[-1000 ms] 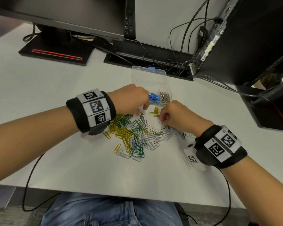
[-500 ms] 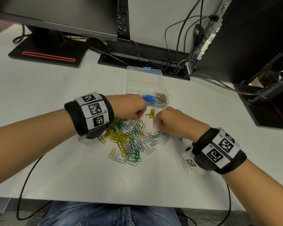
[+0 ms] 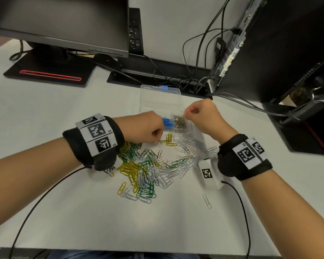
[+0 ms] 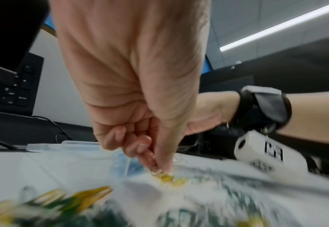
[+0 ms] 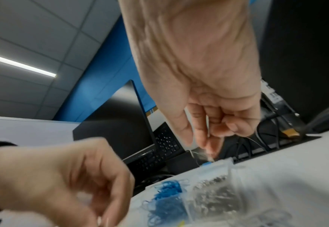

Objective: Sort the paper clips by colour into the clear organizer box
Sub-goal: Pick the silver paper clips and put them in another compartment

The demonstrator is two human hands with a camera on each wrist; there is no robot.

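Two monitors, white desk, cables

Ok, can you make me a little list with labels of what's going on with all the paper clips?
Box: clear organizer box, lid open
Blue clips: blue clips in one compartment
Silver clips: silver clips in the next compartment
Pile: mixed clips, yellow, green and white, on the white table
Left hand: left hand pinches a clip at the yellow clips
Right hand: right hand pinches a thin clip above the silver compartment
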